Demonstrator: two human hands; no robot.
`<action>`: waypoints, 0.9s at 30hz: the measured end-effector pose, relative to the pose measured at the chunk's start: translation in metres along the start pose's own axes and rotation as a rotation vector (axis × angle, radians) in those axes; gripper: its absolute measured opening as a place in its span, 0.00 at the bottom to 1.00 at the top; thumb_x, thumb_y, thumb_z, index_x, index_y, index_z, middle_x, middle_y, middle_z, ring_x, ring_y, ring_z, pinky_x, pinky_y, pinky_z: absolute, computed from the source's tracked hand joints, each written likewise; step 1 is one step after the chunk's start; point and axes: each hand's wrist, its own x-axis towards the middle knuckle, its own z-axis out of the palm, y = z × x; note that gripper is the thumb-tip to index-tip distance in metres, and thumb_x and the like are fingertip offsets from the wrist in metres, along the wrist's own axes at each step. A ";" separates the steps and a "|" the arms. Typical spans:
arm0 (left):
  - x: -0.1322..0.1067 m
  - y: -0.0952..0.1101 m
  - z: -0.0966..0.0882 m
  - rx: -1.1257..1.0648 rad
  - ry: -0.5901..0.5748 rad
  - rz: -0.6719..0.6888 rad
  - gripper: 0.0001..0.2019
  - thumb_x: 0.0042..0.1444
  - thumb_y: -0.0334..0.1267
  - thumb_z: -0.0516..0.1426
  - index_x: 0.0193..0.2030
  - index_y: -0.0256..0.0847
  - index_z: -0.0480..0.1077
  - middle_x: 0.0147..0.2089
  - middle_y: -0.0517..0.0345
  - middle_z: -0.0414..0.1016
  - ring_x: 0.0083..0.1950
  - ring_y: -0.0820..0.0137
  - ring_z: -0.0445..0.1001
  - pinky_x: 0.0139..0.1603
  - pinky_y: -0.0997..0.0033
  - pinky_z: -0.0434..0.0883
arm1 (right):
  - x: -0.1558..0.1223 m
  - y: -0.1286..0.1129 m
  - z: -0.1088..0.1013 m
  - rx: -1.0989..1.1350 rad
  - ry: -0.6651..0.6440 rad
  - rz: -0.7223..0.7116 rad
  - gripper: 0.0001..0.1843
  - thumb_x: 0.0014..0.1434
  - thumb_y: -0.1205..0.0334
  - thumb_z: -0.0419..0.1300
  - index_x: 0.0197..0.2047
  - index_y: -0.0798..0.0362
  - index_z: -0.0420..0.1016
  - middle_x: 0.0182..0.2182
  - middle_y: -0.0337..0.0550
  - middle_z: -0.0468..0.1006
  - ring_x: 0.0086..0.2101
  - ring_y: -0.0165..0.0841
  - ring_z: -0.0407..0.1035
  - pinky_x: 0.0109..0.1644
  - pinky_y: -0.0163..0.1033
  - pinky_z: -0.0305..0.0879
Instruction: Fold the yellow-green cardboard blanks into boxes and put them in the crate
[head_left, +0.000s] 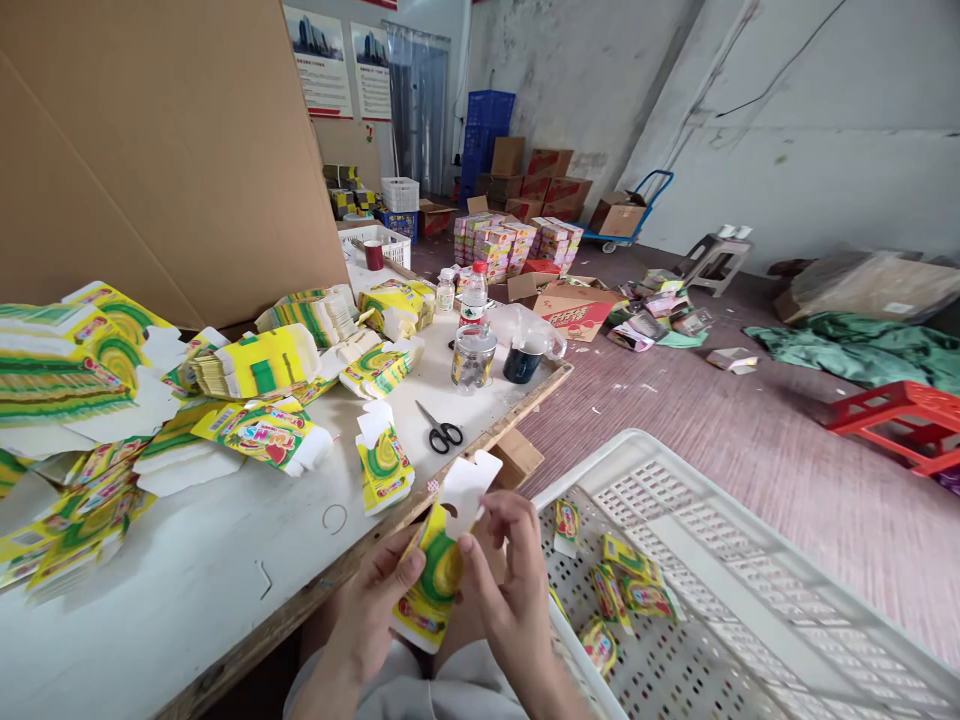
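A small yellow and green printed carton (429, 585) is tilted between my hands, above my lap at the table's edge. Its white top flap stands up, unfolded. My left hand (373, 597) grips the carton's left side, thumb on the front. At the upper right side, my right hand (517, 585) has thumb and bent fingers closed at the carton's edge by the flap. Another carton (384, 462) with a raised flap lies on the white table (202, 555) just beyond. Black-handled scissors (441, 430) rest nearby.
Flat carton stacks (67, 370) cover the table's left. A bottle (473, 300), a glass jar (473, 358) and a dark cup (523, 362) stand near its right edge. To my right, a white plastic crate (660, 460) holds several small cartons. A red stool (900, 420) stands farther right.
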 end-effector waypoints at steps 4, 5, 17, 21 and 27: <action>0.002 0.003 0.004 0.117 0.115 0.104 0.22 0.56 0.44 0.66 0.56 0.41 0.77 0.56 0.43 0.81 0.56 0.50 0.79 0.58 0.53 0.74 | -0.006 0.004 0.007 0.107 -0.124 0.210 0.13 0.65 0.52 0.60 0.47 0.51 0.73 0.32 0.41 0.73 0.30 0.35 0.67 0.35 0.38 0.67; 0.002 0.003 0.004 0.144 0.126 0.123 0.21 0.56 0.44 0.66 0.56 0.41 0.78 0.57 0.43 0.80 0.57 0.49 0.78 0.59 0.53 0.74 | -0.007 0.006 0.008 0.141 -0.173 0.264 0.12 0.66 0.51 0.58 0.41 0.51 0.74 0.27 0.38 0.71 0.28 0.34 0.65 0.33 0.37 0.66; -0.002 0.004 0.012 0.481 0.331 0.299 0.19 0.52 0.47 0.67 0.47 0.39 0.81 0.49 0.46 0.85 0.52 0.50 0.82 0.50 0.61 0.79 | -0.006 0.007 0.001 -0.078 -0.208 0.056 0.16 0.67 0.60 0.56 0.26 0.51 0.69 0.23 0.39 0.71 0.24 0.32 0.65 0.28 0.35 0.58; -0.004 0.001 0.021 0.465 0.382 0.343 0.17 0.52 0.46 0.68 0.46 0.38 0.82 0.46 0.48 0.86 0.49 0.52 0.83 0.48 0.63 0.79 | -0.008 0.006 0.000 -0.096 -0.210 0.044 0.16 0.67 0.61 0.56 0.27 0.52 0.71 0.22 0.38 0.70 0.23 0.32 0.64 0.27 0.34 0.56; -0.006 -0.005 0.017 0.565 0.401 0.396 0.12 0.56 0.45 0.65 0.40 0.39 0.82 0.40 0.52 0.87 0.40 0.57 0.83 0.41 0.69 0.78 | -0.010 0.005 -0.001 -0.113 -0.220 0.057 0.18 0.67 0.59 0.56 0.25 0.52 0.69 0.21 0.38 0.69 0.23 0.31 0.63 0.26 0.34 0.57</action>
